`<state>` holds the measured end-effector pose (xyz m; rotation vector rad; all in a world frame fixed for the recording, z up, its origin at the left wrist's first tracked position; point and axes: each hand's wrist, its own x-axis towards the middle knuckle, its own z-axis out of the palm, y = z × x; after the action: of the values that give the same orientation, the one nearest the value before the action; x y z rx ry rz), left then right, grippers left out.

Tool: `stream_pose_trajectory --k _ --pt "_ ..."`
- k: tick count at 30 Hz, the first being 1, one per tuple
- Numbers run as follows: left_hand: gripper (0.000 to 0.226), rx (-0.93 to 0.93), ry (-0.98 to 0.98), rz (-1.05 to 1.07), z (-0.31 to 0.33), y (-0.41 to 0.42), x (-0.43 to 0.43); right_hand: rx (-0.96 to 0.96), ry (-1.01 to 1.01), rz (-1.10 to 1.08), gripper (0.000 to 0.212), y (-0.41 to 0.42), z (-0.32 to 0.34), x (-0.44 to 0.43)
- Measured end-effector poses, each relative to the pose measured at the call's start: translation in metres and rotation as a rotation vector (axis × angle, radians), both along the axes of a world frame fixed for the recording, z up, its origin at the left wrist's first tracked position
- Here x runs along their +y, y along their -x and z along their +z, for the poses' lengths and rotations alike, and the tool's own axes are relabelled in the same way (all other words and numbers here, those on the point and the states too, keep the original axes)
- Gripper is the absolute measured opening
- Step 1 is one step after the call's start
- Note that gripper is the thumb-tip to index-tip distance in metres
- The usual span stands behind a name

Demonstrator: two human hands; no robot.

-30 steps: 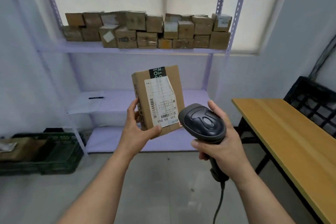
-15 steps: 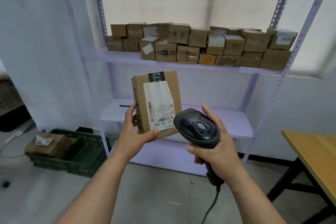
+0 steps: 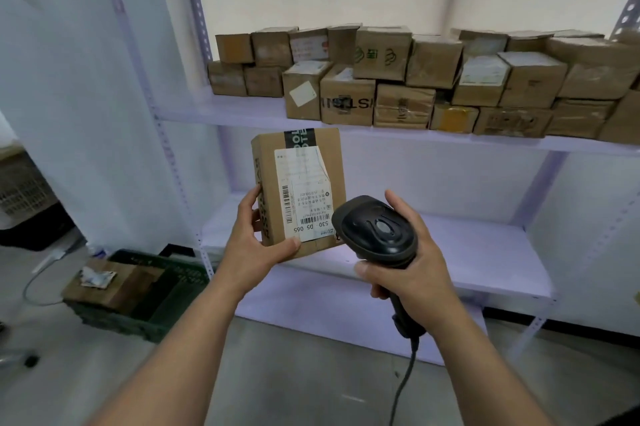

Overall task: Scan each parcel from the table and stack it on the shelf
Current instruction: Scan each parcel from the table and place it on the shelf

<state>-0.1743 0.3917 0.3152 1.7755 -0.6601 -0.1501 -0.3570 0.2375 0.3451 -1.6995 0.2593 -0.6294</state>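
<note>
Head view. Parcel held upright, label toward camera, in front of shelf, gripped at lower left corner by left hand. Scanner clasped by right hand, just beside parcel's lower right corner. Boxes stacked two high along shelf board. Floor crate at left, containing brown box.

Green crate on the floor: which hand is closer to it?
Left. The left hand, gripping the parcel, is above-right of the crate; the right hand, holding the scanner, is farther right.
</note>
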Motion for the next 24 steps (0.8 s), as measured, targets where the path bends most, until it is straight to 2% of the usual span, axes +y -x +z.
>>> stream_pose_trajectory --k 8,13,18,24 --pt "0.095 0.022 -0.003 -0.018 -0.012 -0.078 -0.001 0.031 -0.016 -0.029 0.095 -0.079 -0.006 -0.002" --pt "0.097 0.03 0.002 -0.113 -0.011 -0.135 -0.007 0.039 -0.033 -0.14 0.094 -0.12 -0.011 0.01" --pt "0.095 0.01 0.047 -0.211 0.006 -0.197 -0.008 0.056 -0.029 -0.212 0.091 -0.167 -0.009 0.028" --pt "0.094 -0.028 0.108 -0.21 0.039 -0.264 -0.001 0.002 0.012 -0.286 0.087 -0.221 0.01 0.04"
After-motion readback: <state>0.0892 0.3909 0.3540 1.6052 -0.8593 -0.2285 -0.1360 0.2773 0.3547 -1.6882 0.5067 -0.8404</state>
